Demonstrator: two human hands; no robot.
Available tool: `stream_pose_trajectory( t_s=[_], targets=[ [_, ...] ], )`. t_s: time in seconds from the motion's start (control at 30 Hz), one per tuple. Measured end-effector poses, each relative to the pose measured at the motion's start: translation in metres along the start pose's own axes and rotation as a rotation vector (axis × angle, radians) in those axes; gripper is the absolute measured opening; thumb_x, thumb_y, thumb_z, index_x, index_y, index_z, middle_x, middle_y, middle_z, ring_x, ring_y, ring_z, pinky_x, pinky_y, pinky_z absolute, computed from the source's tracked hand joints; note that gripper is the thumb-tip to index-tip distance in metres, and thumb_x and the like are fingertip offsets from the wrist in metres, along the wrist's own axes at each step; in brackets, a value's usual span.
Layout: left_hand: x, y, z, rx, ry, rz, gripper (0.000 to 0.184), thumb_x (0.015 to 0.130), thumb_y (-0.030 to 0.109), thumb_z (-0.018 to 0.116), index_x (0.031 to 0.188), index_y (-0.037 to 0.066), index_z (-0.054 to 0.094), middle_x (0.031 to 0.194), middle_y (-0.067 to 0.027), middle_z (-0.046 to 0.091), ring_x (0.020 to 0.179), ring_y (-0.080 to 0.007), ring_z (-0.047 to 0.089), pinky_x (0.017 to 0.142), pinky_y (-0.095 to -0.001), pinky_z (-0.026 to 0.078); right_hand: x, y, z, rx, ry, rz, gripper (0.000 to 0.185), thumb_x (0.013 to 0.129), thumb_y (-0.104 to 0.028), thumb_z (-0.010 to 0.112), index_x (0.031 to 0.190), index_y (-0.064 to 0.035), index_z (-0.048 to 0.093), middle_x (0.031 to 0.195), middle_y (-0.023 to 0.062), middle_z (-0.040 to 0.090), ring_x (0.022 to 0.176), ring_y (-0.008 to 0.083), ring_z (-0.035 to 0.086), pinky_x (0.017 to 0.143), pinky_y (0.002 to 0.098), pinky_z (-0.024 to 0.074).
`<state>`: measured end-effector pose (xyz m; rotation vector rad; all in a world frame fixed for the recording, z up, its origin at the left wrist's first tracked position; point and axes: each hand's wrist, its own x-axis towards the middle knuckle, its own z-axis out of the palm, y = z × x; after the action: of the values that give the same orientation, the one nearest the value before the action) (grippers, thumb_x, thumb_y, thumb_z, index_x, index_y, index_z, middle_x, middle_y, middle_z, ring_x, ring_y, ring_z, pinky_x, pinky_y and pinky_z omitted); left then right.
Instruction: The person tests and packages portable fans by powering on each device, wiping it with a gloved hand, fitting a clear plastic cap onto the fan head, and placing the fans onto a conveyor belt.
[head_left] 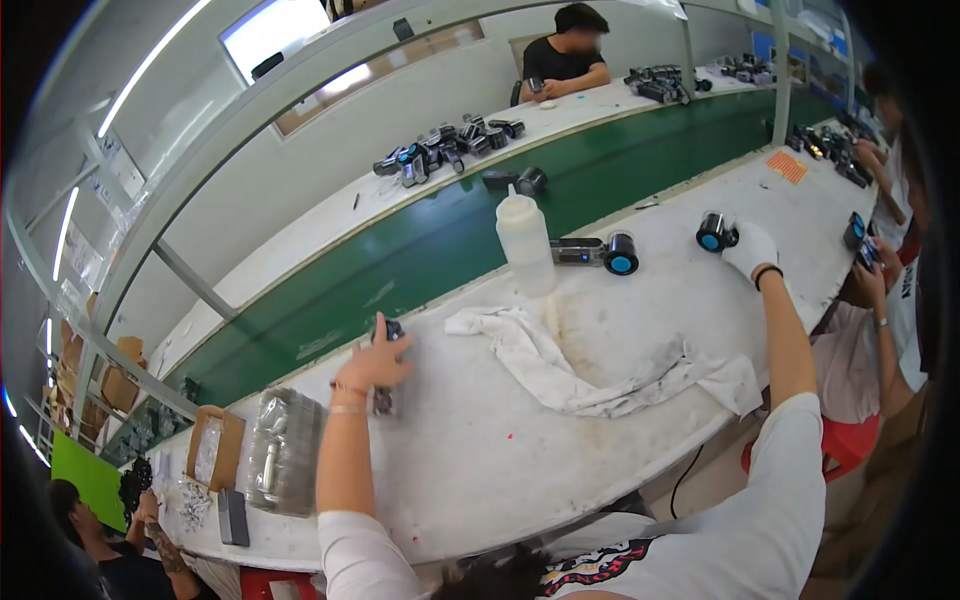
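My left hand (pixel 375 362), bare with a band at the wrist, reaches down over a dark device on the left part of the white worktable (pixel 465 450). Its fingers are spread; a black end (pixel 393 329) shows past them and another part shows beside the wrist. In a white glove, my right hand (pixel 750 250) grips a black device with a round blue face (pixel 712 233) at the table's right. A similar device with a blue face (pixel 620 255) lies between the hands, next to an upright white squeeze bottle (pixel 524 245). A stained white cloth (pixel 590 375) is spread in front of them.
Left of my arm are a clear-wrapped stack (pixel 284 450), a cardboard box (pixel 213 450) and a dark grey block (pixel 233 517). A green conveyor belt (pixel 350 300) runs behind the table, with piled devices (pixel 440 148) beyond. Other people sit across, at left and at right.
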<state>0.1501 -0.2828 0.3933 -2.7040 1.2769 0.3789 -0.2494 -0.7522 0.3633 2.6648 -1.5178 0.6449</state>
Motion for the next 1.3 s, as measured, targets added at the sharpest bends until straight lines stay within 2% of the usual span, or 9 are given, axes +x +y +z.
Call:
stream_pose_trajectory(
  t_s=[0.3, 0.4, 0.53, 0.6, 0.73, 0.8, 0.97, 1.1, 1.3],
  targets=[
    [0.122, -0.057, -0.015, 0.119, 0.818, -0.318, 0.051, 0.082, 0.046, 0.06, 0.122, 0.013, 0.056, 0.143, -0.0163, 0.035, 0.118, -0.0351, 0.049, 0.102, -0.0556, 0.029, -0.044, -0.024, -0.01, 0.543, 0.157, -0.101, 0.043, 0.065, -0.013, 0.071, 0.105, -0.0041, 0.058, 0.088, 0.0173, 0.063, 0.085, 0.0309, 0.062, 0.075, 0.036, 0.049],
    [0.092, -0.001, -0.02, -0.079, 0.907, 0.083, 0.044, 0.085, 0.04, 0.06, 0.115, 0.007, 0.058, 0.136, -0.0171, 0.045, 0.121, -0.0321, 0.046, 0.103, -0.0482, 0.031, -0.075, -0.09, -0.055, 0.779, 0.055, -0.067, 0.044, 0.067, -0.014, 0.074, 0.105, 0.0007, 0.059, 0.09, 0.0123, 0.063, 0.084, 0.0196, 0.061, 0.076, 0.0321, 0.0488],
    [0.035, 0.099, 0.005, -0.577, 0.856, 0.711, 0.047, 0.087, 0.024, 0.063, 0.127, 0.006, 0.048, 0.137, -0.0144, 0.042, 0.122, -0.0309, 0.046, 0.096, -0.0442, 0.042, -0.11, -0.18, -0.065, 1.416, -0.314, -0.034, 0.04, 0.077, -0.021, 0.074, 0.107, 0.0019, 0.06, 0.089, 0.0046, 0.063, 0.08, 0.0098, 0.057, 0.073, 0.0266, 0.048],
    [-0.026, 0.151, 0.022, -1.294, 0.311, 0.722, 0.069, 0.086, 0.016, 0.064, 0.143, 0.009, 0.025, 0.143, -0.0136, 0.031, 0.122, -0.0274, 0.045, 0.093, -0.0392, 0.046, -0.128, -0.219, -0.051, 1.611, -0.369, -0.167, 0.037, 0.079, -0.023, 0.072, 0.105, 0.0016, 0.061, 0.091, 0.0049, 0.064, 0.08, 0.0108, 0.06, 0.071, 0.0271, 0.0497],
    [-0.115, 0.181, 0.029, -1.508, 0.212, 0.548, 0.091, 0.084, 0.009, 0.066, 0.147, 0.007, 0.0, 0.142, -0.0184, 0.026, 0.118, -0.0265, 0.047, 0.091, -0.0361, 0.048, -0.173, -0.275, -0.057, 1.701, -0.643, -0.271, 0.041, 0.077, -0.027, 0.075, 0.104, 0.0012, 0.061, 0.09, 0.0083, 0.064, 0.081, 0.0129, 0.06, 0.072, 0.0291, 0.0508],
    [-0.122, 0.165, 0.043, -1.404, 0.37, 0.476, 0.084, 0.086, 0.009, 0.064, 0.145, 0.004, 0.004, 0.131, -0.0153, 0.039, 0.111, -0.0204, 0.051, 0.084, -0.032, 0.049, -0.182, -0.293, -0.059, 1.366, -0.345, -0.479, 0.052, 0.072, -0.034, 0.078, 0.105, 0.001, 0.058, 0.094, 0.0097, 0.063, 0.09, 0.016, 0.059, 0.078, 0.0325, 0.0501],
    [-0.133, 0.14, 0.077, -1.433, 0.235, 0.338, 0.076, 0.084, 0.019, 0.068, 0.139, 0.006, 0.018, 0.106, -0.0104, 0.056, 0.088, -0.0144, 0.057, 0.074, -0.029, 0.049, -0.18, -0.326, -0.025, 1.557, -0.464, -0.505, 0.061, 0.07, -0.046, 0.074, 0.112, -0.0054, 0.057, 0.092, 0.0113, 0.067, 0.087, 0.0199, 0.064, 0.078, 0.0344, 0.0505],
    [-0.121, 0.129, 0.092, -1.262, 0.314, 0.279, 0.082, 0.081, 0.024, 0.073, 0.14, 0.002, 0.02, 0.102, -0.01, 0.058, 0.081, -0.0107, 0.056, 0.067, -0.0246, 0.048, -0.189, -0.324, -0.018, 1.38, -0.031, -0.555, 0.03, 0.084, -0.034, 0.06, 0.095, -0.0073, 0.068, 0.092, 0.0124, 0.068, 0.091, 0.0266, 0.064, 0.082, 0.0345, 0.0479],
    [-0.141, 0.128, 0.073, -1.748, -0.064, 0.217, 0.038, 0.092, 0.028, 0.056, 0.118, 0.002, 0.049, 0.085, -0.0081, 0.063, 0.069, -0.0156, 0.065, 0.052, -0.025, 0.05, -0.178, -0.309, -0.01, 1.294, -0.377, -0.675, 0.035, 0.083, -0.015, 0.062, 0.116, -0.0029, 0.058, 0.125, 0.0099, 0.052, 0.107, 0.019, 0.055, 0.096, 0.0316, 0.041]
  ],
)
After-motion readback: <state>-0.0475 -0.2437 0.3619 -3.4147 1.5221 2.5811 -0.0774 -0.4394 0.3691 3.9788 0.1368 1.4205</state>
